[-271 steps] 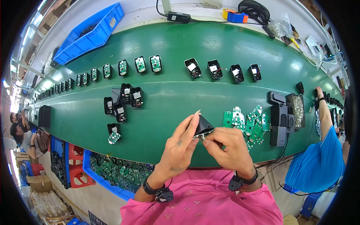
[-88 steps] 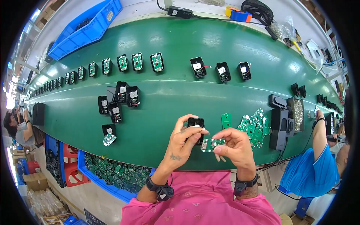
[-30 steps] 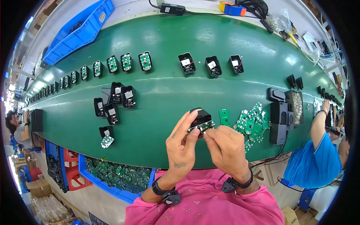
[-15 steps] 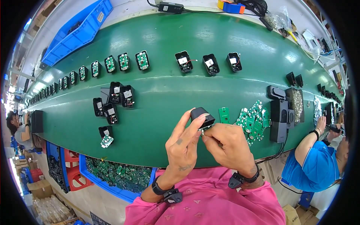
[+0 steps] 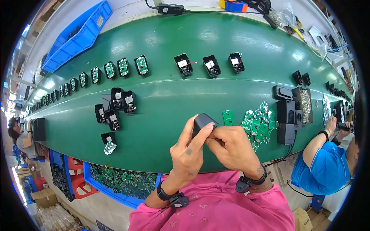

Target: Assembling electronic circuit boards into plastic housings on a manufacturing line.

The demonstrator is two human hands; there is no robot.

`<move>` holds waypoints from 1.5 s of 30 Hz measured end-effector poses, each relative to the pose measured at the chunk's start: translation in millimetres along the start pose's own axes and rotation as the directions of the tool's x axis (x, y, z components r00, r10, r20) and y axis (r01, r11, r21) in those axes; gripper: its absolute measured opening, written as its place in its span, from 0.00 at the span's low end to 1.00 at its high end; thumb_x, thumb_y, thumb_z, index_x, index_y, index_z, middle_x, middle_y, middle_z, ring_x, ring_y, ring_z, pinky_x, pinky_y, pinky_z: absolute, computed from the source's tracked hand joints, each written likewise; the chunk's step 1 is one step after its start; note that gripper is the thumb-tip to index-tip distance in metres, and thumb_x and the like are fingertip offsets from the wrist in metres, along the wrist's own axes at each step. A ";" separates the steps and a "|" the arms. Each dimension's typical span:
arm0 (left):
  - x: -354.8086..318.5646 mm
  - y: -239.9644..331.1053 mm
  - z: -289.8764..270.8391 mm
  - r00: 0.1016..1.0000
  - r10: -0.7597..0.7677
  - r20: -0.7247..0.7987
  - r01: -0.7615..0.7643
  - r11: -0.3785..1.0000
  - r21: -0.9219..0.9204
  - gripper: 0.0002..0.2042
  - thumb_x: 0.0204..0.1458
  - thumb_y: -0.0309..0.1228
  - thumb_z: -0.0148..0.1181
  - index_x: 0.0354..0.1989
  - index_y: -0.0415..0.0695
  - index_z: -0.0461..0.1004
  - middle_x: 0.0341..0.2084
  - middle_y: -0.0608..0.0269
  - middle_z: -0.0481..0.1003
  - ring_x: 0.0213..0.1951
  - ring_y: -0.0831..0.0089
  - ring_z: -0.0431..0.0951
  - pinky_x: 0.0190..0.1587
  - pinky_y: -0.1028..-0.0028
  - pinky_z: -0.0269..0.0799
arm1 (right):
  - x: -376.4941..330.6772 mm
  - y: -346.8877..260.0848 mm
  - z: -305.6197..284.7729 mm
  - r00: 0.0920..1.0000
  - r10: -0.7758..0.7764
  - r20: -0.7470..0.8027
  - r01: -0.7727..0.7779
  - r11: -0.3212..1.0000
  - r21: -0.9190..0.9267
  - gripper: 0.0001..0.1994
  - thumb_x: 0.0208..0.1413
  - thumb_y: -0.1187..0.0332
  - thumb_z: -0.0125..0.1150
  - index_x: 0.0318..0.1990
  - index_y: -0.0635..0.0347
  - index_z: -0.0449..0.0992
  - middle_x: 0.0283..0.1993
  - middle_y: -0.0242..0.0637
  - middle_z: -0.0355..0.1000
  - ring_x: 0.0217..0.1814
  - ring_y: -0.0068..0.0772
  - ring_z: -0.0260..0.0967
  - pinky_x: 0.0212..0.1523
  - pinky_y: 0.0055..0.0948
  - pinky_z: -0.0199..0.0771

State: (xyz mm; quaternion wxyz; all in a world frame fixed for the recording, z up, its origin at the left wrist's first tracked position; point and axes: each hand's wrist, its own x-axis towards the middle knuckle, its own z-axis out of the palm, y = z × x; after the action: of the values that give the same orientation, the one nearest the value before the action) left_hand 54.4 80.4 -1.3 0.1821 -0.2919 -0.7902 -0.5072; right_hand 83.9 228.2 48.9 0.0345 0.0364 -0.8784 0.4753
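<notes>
My left hand (image 5: 188,154) grips a black plastic housing (image 5: 203,121), thumb on its near side and fingers behind it. Against the housing's right edge, my right hand (image 5: 234,145) is closed in a pinch; whatever lies between its fingers is hidden. Just beyond the right hand lies a single green circuit board (image 5: 228,118). A heap of similar boards (image 5: 259,125) spreads to its right. On the left, several open black housings (image 5: 112,115) sit clustered, and nearer me another housing has a board (image 5: 109,148) hanging over its edge.
A row of housings with green boards (image 5: 123,67) runs far left; three housings with white parts (image 5: 211,66) stand mid-table. Right are a dark grey device (image 5: 286,122) and a box of small metal parts (image 5: 305,106). A blue bin of boards (image 5: 119,179) sits below; a co-worker (image 5: 323,165) sits right.
The housing has tipped in my left hand, so its open underside and the board edge seen there before are now out of sight. My right hand stays pinched beside it.
</notes>
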 end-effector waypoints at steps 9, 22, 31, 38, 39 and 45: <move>-5.5 -15.0 2.2 0.911 -0.401 0.099 0.412 0.861 -0.298 0.18 0.58 0.19 0.56 0.58 0.38 0.72 0.53 0.48 0.74 0.45 0.69 0.80 0.44 0.74 0.79 | -5.8 -1.4 20.5 0.954 0.155 -0.258 -0.163 0.987 -0.008 0.04 0.55 0.74 0.64 0.35 0.67 0.78 0.21 0.35 0.70 0.22 0.24 0.67 0.23 0.27 0.64; 12.8 -5.0 -28.9 0.806 -0.446 0.389 0.582 0.714 -0.389 0.31 0.47 0.15 0.66 0.63 0.44 0.69 0.58 0.56 0.67 0.41 0.76 0.80 0.37 0.80 0.80 | -22.8 9.2 47.1 0.872 0.230 -0.432 -0.033 0.909 0.416 0.07 0.55 0.74 0.67 0.32 0.70 0.76 0.27 0.35 0.74 0.23 0.17 0.69 0.21 0.19 0.66; 6.9 -3.8 -28.7 0.822 -0.448 0.351 0.556 0.766 -0.323 0.25 0.50 0.17 0.65 0.58 0.45 0.73 0.59 0.49 0.67 0.38 0.72 0.82 0.33 0.77 0.81 | -15.3 24.0 30.7 0.932 0.294 -0.213 -0.129 0.817 0.562 0.07 0.61 0.73 0.61 0.32 0.68 0.77 0.26 0.26 0.68 0.28 0.12 0.60 0.24 0.18 0.57; 0.2 -23.2 -11.6 0.971 -0.200 0.130 0.227 0.945 -0.237 0.23 0.48 0.12 0.58 0.55 0.44 0.75 0.54 0.48 0.73 0.40 0.69 0.82 0.35 0.76 0.82 | -3.5 -6.1 17.1 0.977 0.146 -0.155 -0.124 0.982 0.145 0.09 0.57 0.71 0.65 0.29 0.68 0.77 0.21 0.34 0.70 0.21 0.20 0.63 0.22 0.24 0.60; 0.5 -21.4 -12.0 0.972 -0.207 0.113 0.227 0.950 -0.214 0.25 0.47 0.10 0.54 0.55 0.42 0.75 0.54 0.49 0.74 0.42 0.68 0.82 0.37 0.76 0.81 | -5.1 -4.7 19.7 0.973 0.200 -0.115 -0.177 0.967 0.181 0.09 0.57 0.70 0.65 0.29 0.67 0.77 0.19 0.39 0.69 0.19 0.26 0.63 0.21 0.28 0.61; 0.3 -10.9 -14.5 0.940 -0.311 0.139 0.337 0.903 -0.265 0.27 0.47 0.11 0.53 0.58 0.42 0.72 0.53 0.47 0.74 0.45 0.57 0.81 0.41 0.69 0.80 | -2.3 2.9 22.5 0.973 0.179 -0.142 -0.153 0.972 0.180 0.14 0.60 0.67 0.62 0.25 0.68 0.75 0.15 0.36 0.66 0.16 0.23 0.59 0.19 0.29 0.56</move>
State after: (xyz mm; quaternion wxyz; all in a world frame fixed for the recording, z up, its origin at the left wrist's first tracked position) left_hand 47.0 63.9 -2.5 0.0143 -0.2029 -0.7541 -0.6245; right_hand 85.3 211.0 34.0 0.0605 -0.0723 -0.8297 0.5501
